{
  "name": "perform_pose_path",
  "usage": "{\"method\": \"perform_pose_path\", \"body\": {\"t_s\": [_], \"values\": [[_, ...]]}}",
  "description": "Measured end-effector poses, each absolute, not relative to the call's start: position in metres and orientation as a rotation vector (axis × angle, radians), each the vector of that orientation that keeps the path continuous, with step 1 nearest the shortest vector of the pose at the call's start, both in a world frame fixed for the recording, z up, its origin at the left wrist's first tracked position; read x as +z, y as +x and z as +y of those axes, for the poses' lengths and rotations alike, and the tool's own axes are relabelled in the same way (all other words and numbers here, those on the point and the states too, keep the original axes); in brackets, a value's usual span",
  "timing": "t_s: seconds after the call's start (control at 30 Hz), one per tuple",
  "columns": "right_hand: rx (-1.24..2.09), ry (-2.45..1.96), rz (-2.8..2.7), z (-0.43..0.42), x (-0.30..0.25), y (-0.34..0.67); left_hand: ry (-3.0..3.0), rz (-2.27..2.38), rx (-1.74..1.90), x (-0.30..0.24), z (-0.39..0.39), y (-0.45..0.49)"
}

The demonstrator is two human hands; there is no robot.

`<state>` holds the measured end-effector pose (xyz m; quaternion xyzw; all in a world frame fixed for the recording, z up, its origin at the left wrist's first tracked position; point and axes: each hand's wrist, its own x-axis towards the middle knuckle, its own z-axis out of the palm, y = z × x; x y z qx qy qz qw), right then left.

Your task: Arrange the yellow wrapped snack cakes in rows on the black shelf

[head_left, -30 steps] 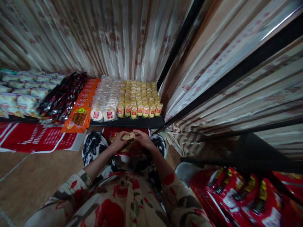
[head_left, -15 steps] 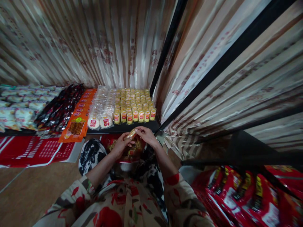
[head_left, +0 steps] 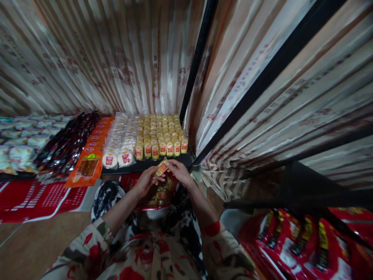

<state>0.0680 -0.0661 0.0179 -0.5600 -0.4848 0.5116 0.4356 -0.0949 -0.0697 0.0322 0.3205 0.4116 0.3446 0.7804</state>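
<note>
Between my two hands is a small yellow wrapped snack cake [head_left: 162, 167] with a red label, tilted, its label facing up. My left hand [head_left: 148, 180] grips its left end, fingers closed around it. The fingers of my right hand [head_left: 178, 171] pinch its upper right end. Below them, between my knees, a red container [head_left: 128, 182] holds several more wrapped snack cakes [head_left: 161, 193]. Just beyond my hands, rows of the same yellow cakes [head_left: 162, 149] stand upright on a low black shelf [head_left: 140, 166].
Left of the yellow cakes lie round white packaged cakes [head_left: 109, 159], orange snack packets [head_left: 89, 167], dark shiny packets [head_left: 65, 144] and white packets [head_left: 21, 157]. A pleated curtain [head_left: 131, 58] hangs behind, with black poles [head_left: 201, 54]. Red bags [head_left: 309, 241] sit at lower right.
The snack cake has turned in my hands, so its red label now shows. The shelf and its goods appear slightly lower and further left as the view shifts.
</note>
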Motion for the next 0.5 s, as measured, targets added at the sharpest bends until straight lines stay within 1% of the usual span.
{"method": "perform_pose_path", "body": {"t_s": [0.07,0.3,0.4,0.5], "values": [[1.332,-1.357,-1.058,-0.066,0.02,0.066,0.708,0.913,0.759,0.036,-0.064,-0.092],[1.351,-1.263,-0.621,-0.06,0.015,0.062,0.954,1.099,0.897,0.052,-0.037,-0.078],[1.25,-1.307,-0.65,-0.056,0.011,0.06,1.038,1.117,0.935,0.055,-0.022,-0.069],[1.002,-1.404,-0.807,-0.051,0.01,0.064,1.118,1.147,0.934,0.058,-0.006,-0.061]]}}
